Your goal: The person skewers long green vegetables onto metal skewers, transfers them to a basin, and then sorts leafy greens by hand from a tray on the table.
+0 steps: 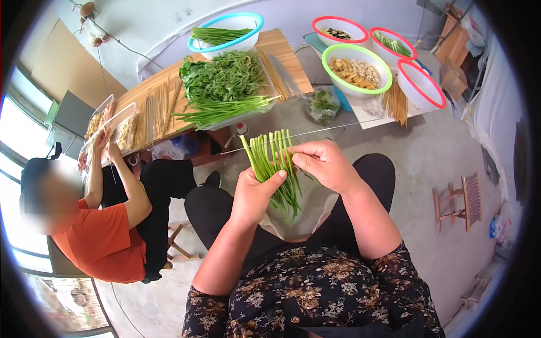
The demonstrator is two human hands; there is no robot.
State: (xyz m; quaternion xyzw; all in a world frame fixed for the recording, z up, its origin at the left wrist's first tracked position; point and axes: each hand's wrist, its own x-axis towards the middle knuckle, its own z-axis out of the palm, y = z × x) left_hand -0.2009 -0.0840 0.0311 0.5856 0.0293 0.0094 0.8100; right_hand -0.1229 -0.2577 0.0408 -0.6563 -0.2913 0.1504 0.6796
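left grip (258,194) around green stalks (269,163), right grip (318,164) pinching edge stalk

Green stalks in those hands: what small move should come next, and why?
Probably the right hand should gently gather the upper ends of the green stalks closer together. The left hand grips the bunch lower down, while those ends fan apart at uneven heights, and the right fingertips are already beside them.
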